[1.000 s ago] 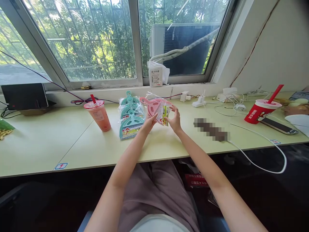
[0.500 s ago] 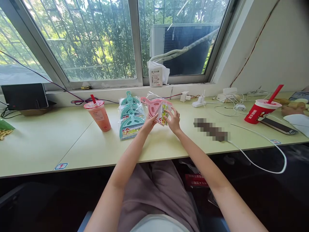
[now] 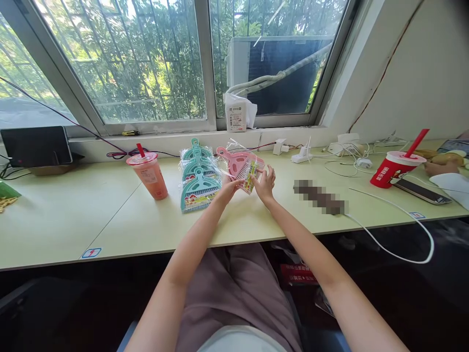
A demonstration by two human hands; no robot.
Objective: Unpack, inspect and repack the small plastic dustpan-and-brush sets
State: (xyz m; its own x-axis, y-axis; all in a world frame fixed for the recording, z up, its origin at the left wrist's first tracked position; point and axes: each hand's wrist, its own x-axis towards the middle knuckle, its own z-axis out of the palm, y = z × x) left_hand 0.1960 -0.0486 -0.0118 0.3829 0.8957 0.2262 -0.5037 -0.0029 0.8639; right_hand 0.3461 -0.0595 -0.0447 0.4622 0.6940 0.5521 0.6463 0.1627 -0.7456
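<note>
Dustpan [image 3: 237, 160], pink, in clear film [image 3: 235, 143] with yellow-green label [image 3: 252, 172], pinched between fingers of left hand [image 3: 230, 188] and right hand [image 3: 264, 186], handle [image 3: 222, 152] beyond.

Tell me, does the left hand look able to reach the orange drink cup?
Probably yes: though the left hand holds the pink dustpan and green dustpans lie between, the way before the cup looks free.

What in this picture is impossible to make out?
All in the head view:
- Brown object: blurred by blocky pixels.
- Green bag: cut off by the left edge.
- Phone-like device: one end behind the red cup.
- Smallest print on the white packet: too small.
- Some fingers of the left hand: behind the pink dustpan.
</note>
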